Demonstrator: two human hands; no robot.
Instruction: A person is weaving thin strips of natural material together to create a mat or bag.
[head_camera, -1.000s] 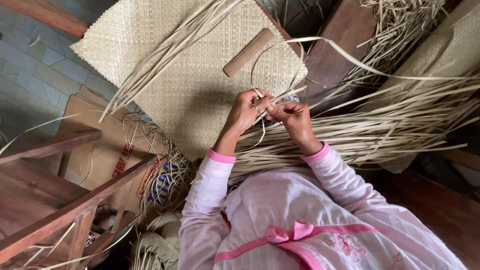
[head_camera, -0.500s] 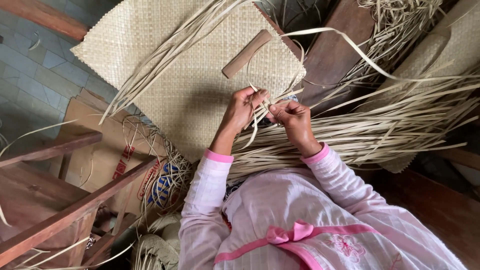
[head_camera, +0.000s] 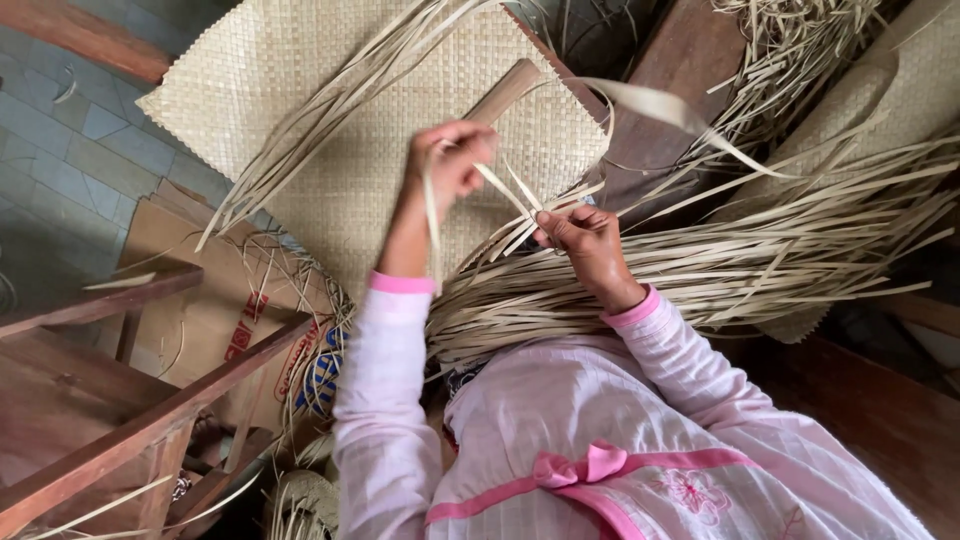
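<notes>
woven mat (head_camera: 330, 120): pale straw, flat, fine checker weave, spread on tiled floor (head_camera: 60, 150). wooden stick (head_camera: 505, 92): one, round, smooth, lying on mat near its far edge. loose palm strips (head_camera: 760, 260): long, flat, dry, tan; too many to count, fanned out to the right from a bundle at the lap.

left hand (head_camera: 450, 160): raised above mat, blurred; fingers closed around one thin strip (head_camera: 432, 225) that hangs down past the wrist. right hand (head_camera: 585, 240): lower, over the bundle; fingers pinched narrow on a few strip ends (head_camera: 515, 195), exact count not readable.

versus half a second ago: left hand lifted up and away from right hand; then hands nearly touching, now apart. curled wide strip (head_camera: 660, 105) still arcs above the right hand.

also seen: one cardboard box (head_camera: 200, 310), flattened, brown; wooden frame (head_camera: 130, 400), two dark rails visible. two pink sleeves, ribbed.
</notes>
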